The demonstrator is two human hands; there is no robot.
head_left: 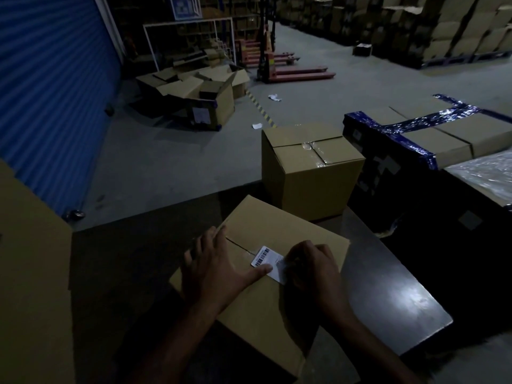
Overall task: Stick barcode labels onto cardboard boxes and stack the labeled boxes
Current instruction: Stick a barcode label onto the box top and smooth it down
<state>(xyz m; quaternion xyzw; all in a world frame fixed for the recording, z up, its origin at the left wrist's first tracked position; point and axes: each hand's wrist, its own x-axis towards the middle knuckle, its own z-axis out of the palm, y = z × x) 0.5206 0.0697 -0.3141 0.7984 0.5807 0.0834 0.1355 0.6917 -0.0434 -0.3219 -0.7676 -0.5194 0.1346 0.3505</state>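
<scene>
A brown cardboard box [266, 309] lies on the dark table [393, 300] right in front of me. A white barcode label [264, 257] lies on the box top, beside the flap seam. My left hand [213, 270] rests flat on the box, its thumb pressing the label's near edge. My right hand [310, 267] has curled fingers that pinch the label's right end, where a shiny strip lifts. A second taped box [310, 173] stands upright at the table's far edge.
Right of the table sit dark wrapped cartons [415, 173] with blue tape. A tall cardboard sheet [30, 273] stands at my left. Beyond lie a blue roller door [50, 92], open boxes [199, 92], pallet jacks [288, 70] and stacked cartons [457, 29].
</scene>
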